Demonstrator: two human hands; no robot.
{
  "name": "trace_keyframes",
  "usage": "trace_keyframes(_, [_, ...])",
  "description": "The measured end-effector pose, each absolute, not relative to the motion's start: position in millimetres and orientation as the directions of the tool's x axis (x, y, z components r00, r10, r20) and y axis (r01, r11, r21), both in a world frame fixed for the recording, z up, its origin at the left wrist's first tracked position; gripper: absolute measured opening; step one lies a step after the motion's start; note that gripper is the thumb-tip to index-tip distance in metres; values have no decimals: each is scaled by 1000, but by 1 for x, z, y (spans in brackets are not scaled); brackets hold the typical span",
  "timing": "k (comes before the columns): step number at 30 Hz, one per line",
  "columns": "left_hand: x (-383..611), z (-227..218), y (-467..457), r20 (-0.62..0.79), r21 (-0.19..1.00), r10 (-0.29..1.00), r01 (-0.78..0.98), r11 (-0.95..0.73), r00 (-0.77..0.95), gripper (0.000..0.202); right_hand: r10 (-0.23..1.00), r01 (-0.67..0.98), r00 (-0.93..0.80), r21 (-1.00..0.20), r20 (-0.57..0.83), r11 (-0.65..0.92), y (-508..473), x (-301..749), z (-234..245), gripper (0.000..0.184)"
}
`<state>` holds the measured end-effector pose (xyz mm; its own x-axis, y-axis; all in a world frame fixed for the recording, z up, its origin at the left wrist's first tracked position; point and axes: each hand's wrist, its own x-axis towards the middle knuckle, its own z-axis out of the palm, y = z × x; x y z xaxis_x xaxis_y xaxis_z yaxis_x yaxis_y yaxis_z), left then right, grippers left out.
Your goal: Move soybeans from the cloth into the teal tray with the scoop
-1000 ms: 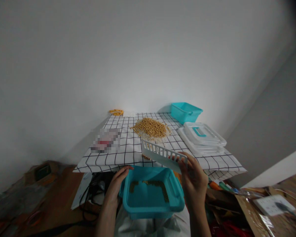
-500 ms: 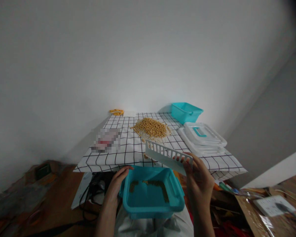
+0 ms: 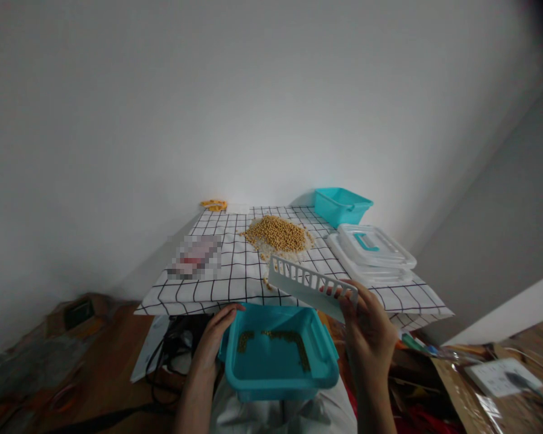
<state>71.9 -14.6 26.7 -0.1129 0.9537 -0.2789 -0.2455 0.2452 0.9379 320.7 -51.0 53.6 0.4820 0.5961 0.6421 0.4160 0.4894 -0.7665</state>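
A turquoise plastic bin (image 3: 276,384) rests on my lap, just in front of the table's edge. Small greenish beans (image 3: 283,334) lie along the edges of its floor. My left hand (image 3: 216,336) is closed on the bin's left rim. Above the bin's right side, my right hand (image 3: 370,325) grips one end of a white slotted plastic divider (image 3: 303,289), its far end pointing left over the table edge. Beyond the divider, a heap of yellow soybeans (image 3: 277,232) sits on the checked tablecloth (image 3: 235,265), with a few loose ones nearer the edge.
At the back right stands a second turquoise bin (image 3: 341,208). Stacked clear lids (image 3: 375,250) lie before it. An orange item (image 3: 214,205) is at the back left, and a blurred-out object (image 3: 194,258) at the left. A power strip (image 3: 502,377) lies low at the right.
My right hand has shifted slightly to the right with the divider. My left hand and the bin stay where they were.
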Motion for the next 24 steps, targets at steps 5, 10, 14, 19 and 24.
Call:
trace_keyframes(5, [71, 24, -14, -284, 934, 952, -260, 246, -118, 21, 565, 491, 474, -735, 676, 468, -52, 324, 56, 15])
trace_keyframes(10, [71, 21, -13, -284, 933, 951, -261, 246, -119, 20, 562, 527, 450, -715, 694, 460, -54, 326, 59, 15])
trace_keyframes(14, [71, 22, -14, -285, 932, 951, -268, 245, -123, 23, 561, 531, 444, -709, 699, 463, -56, 329, 58, 15])
trace_keyframes(19, [73, 27, -16, -297, 927, 946, -275, 254, -128, 23, 575, 506, 458, -731, 678, 459, -56, 332, 55, 15])
trace_keyframes(24, [74, 29, -15, -304, 924, 945, -281, 261, -120, 26, 569, 502, 443, -718, 693, 482, -57, 331, 57, 14])
